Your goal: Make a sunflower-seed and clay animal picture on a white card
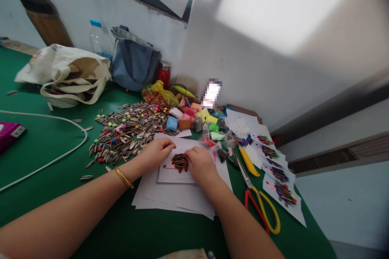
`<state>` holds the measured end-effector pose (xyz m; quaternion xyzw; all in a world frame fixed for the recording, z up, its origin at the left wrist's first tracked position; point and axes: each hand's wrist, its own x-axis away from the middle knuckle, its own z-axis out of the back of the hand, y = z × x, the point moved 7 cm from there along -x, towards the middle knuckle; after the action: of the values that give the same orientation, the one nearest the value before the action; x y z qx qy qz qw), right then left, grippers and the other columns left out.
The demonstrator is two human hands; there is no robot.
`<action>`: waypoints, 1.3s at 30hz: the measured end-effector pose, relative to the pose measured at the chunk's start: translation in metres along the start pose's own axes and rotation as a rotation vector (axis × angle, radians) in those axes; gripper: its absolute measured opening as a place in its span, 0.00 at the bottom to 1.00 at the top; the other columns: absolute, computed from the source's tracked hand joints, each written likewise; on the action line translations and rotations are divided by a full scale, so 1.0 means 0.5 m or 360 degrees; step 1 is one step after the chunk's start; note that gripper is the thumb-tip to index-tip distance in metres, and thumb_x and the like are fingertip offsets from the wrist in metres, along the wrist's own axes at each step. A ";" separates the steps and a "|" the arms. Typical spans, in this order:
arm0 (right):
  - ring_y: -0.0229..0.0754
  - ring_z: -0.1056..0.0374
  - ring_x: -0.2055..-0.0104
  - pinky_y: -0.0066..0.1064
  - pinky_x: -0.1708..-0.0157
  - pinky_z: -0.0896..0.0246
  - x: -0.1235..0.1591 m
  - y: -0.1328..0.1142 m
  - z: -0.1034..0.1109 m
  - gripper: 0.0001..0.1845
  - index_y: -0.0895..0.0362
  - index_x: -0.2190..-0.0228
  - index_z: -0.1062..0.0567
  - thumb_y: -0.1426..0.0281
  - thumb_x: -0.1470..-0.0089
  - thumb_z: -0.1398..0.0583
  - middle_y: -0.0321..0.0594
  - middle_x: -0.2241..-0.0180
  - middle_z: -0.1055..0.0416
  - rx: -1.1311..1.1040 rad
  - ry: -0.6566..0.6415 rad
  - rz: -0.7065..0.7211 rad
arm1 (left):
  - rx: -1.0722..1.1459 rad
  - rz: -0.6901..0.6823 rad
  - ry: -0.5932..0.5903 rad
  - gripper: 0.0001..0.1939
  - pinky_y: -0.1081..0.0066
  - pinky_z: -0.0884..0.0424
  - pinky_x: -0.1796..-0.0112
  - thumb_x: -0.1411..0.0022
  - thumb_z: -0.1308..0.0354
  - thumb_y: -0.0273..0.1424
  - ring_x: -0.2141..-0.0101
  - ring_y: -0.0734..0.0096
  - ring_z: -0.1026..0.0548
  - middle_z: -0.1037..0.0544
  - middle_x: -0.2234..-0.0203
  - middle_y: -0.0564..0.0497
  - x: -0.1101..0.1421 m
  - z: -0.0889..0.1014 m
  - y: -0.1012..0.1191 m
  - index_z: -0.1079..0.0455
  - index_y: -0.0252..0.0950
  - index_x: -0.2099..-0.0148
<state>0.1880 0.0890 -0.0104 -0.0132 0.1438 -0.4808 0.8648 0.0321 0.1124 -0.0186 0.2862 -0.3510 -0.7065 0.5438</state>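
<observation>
A small cluster of sunflower seeds (180, 162) stuck in dark red clay, with a bit of pink beside it, lies on a white paper sheet (173, 177). My right hand (203, 166) is curled at the cluster's right edge, fingertips touching it; whatever they pinch is hidden. Just up and left of the cluster is my left hand (161, 150), thumb and fingers pressed together over the paper. Anything in that pinch is too small to make out. More white sheets (182, 200) are stacked underneath. A spread pile of striped sunflower seeds (124, 131), mixed with bright coloured ones, lies left of the paper.
Packets of coloured clay (187, 123) lie behind the paper. To the right are scissors (251, 188), a yellow utility knife (249, 162) and several sheets with seed clusters (284, 194). A phone (212, 94), blue bag (133, 64) and cream tote (75, 81) stand behind; a white cable (60, 158) crosses left.
</observation>
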 end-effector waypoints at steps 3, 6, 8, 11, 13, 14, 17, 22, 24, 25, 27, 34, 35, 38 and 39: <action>0.44 0.33 0.65 0.33 0.66 0.45 -0.003 0.001 -0.005 0.09 0.56 0.67 0.20 0.76 0.42 0.41 0.43 0.70 0.27 0.0036 -0.0030 -0.0006 | 0.0004 0.0007 0.0001 0.17 0.63 0.31 0.58 0.37 0.51 0.40 0.61 0.58 0.23 0.19 0.65 0.48 -0.001 -0.001 -0.001 0.25 0.37 0.63; 0.44 0.33 0.65 0.33 0.66 0.45 -0.004 0.000 -0.005 0.08 0.56 0.67 0.21 0.76 0.42 0.41 0.42 0.69 0.27 0.0033 -0.0061 -0.0029 | 0.0030 0.0022 -0.0007 0.17 0.62 0.31 0.58 0.38 0.51 0.40 0.62 0.58 0.24 0.19 0.66 0.48 -0.001 -0.001 -0.001 0.25 0.36 0.63; 0.44 0.33 0.64 0.33 0.66 0.45 -0.003 -0.001 -0.001 0.08 0.56 0.67 0.21 0.76 0.42 0.40 0.42 0.68 0.26 0.0003 -0.0075 -0.0049 | 0.0080 0.0035 0.0013 0.16 0.62 0.32 0.57 0.38 0.50 0.40 0.62 0.57 0.24 0.20 0.66 0.48 0.000 0.002 0.002 0.25 0.36 0.64; 0.43 0.32 0.63 0.32 0.64 0.45 0.001 0.003 0.009 0.07 0.56 0.66 0.22 0.76 0.42 0.40 0.41 0.68 0.26 -0.0074 -0.0073 -0.0094 | 0.0351 0.0106 0.0102 0.14 0.66 0.31 0.61 0.41 0.46 0.39 0.63 0.61 0.26 0.21 0.68 0.49 0.003 0.014 0.004 0.24 0.36 0.66; 0.43 0.33 0.64 0.32 0.64 0.45 0.005 0.006 0.022 0.05 0.56 0.65 0.23 0.75 0.41 0.40 0.40 0.68 0.26 -0.0125 -0.0033 -0.0127 | 0.0775 0.0290 0.0123 0.12 0.73 0.34 0.72 0.41 0.44 0.38 0.72 0.70 0.29 0.26 0.73 0.52 0.009 0.014 -0.004 0.24 0.35 0.64; 0.43 0.33 0.64 0.32 0.64 0.45 0.007 0.006 0.030 0.04 0.57 0.64 0.23 0.74 0.41 0.40 0.40 0.68 0.26 -0.0151 0.0008 -0.0129 | 0.1072 0.0444 0.0119 0.13 0.76 0.40 0.79 0.39 0.44 0.39 0.79 0.75 0.34 0.31 0.78 0.55 0.014 0.010 -0.011 0.25 0.35 0.63; 0.44 0.34 0.62 0.34 0.62 0.44 0.015 -0.007 0.063 0.04 0.57 0.64 0.24 0.72 0.40 0.41 0.41 0.67 0.27 -0.0256 0.0223 -0.0066 | 0.2037 0.0804 -0.0028 0.15 0.81 0.50 0.86 0.33 0.48 0.40 0.85 0.82 0.43 0.38 0.80 0.58 0.030 -0.020 -0.005 0.28 0.33 0.60; 0.44 0.34 0.61 0.37 0.59 0.43 0.029 -0.070 0.091 0.09 0.55 0.60 0.23 0.66 0.37 0.43 0.42 0.65 0.27 -0.0482 0.0452 0.0198 | 0.2766 0.0932 -0.0094 0.25 0.67 0.23 0.66 0.29 0.59 0.46 0.68 0.67 0.24 0.26 0.68 0.43 0.048 -0.038 0.039 0.31 0.31 0.55; 0.45 0.33 0.60 0.38 0.59 0.43 0.032 -0.097 0.088 0.13 0.54 0.56 0.23 0.61 0.37 0.42 0.42 0.63 0.26 -0.0512 0.0457 0.0327 | 0.2786 0.0951 -0.0102 0.26 0.63 0.23 0.62 0.29 0.60 0.48 0.63 0.62 0.22 0.25 0.64 0.40 0.057 -0.046 0.049 0.32 0.31 0.53; 0.46 0.32 0.60 0.39 0.59 0.43 0.033 -0.108 0.085 0.16 0.54 0.55 0.24 0.59 0.38 0.41 0.43 0.63 0.25 -0.0516 0.0459 0.0384 | 0.2774 0.0948 -0.0129 0.27 0.62 0.23 0.61 0.30 0.60 0.49 0.62 0.61 0.22 0.25 0.62 0.39 0.061 -0.051 0.054 0.32 0.31 0.53; 0.46 0.32 0.60 0.39 0.60 0.43 0.033 -0.122 0.082 0.17 0.55 0.53 0.24 0.59 0.37 0.42 0.43 0.64 0.25 -0.0535 0.0471 0.0457 | 0.2739 0.0913 -0.0230 0.28 0.62 0.23 0.62 0.30 0.60 0.50 0.61 0.59 0.22 0.25 0.60 0.39 0.068 -0.061 0.064 0.33 0.32 0.51; 0.43 0.29 0.60 0.35 0.58 0.36 0.026 -0.067 0.095 0.09 0.55 0.60 0.21 0.71 0.38 0.42 0.42 0.64 0.24 -0.0841 0.0525 0.0269 | 0.2500 0.0692 -0.0174 0.23 0.71 0.28 0.68 0.30 0.56 0.47 0.66 0.68 0.25 0.25 0.63 0.44 0.060 -0.053 0.059 0.30 0.34 0.52; 0.43 0.29 0.60 0.35 0.57 0.36 0.025 -0.042 0.091 0.10 0.55 0.59 0.22 0.72 0.38 0.43 0.42 0.64 0.24 -0.0865 0.0488 0.0151 | 0.2371 0.0656 -0.0063 0.20 0.73 0.29 0.68 0.31 0.53 0.44 0.68 0.70 0.26 0.27 0.67 0.47 0.054 -0.043 0.048 0.29 0.33 0.54; 0.43 0.29 0.58 0.35 0.55 0.35 0.023 0.030 0.069 0.10 0.55 0.61 0.22 0.75 0.41 0.42 0.42 0.61 0.23 -0.0886 0.0350 -0.0153 | 0.1752 0.0548 0.0209 0.11 0.78 0.40 0.75 0.37 0.43 0.36 0.77 0.78 0.36 0.34 0.77 0.56 0.039 -0.009 0.014 0.27 0.33 0.60; 0.44 0.28 0.58 0.35 0.57 0.35 0.023 0.050 0.057 0.10 0.55 0.61 0.22 0.75 0.43 0.41 0.42 0.61 0.23 -0.0872 0.0266 -0.0254 | 0.1536 0.0488 0.0231 0.11 0.78 0.42 0.77 0.38 0.43 0.36 0.78 0.78 0.38 0.35 0.79 0.57 0.033 0.000 0.008 0.27 0.34 0.60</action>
<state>0.2220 0.0896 0.0102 -0.2176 0.3375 -0.4900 0.7737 0.0303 0.0957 -0.0157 0.4983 -0.6366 -0.3544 0.4699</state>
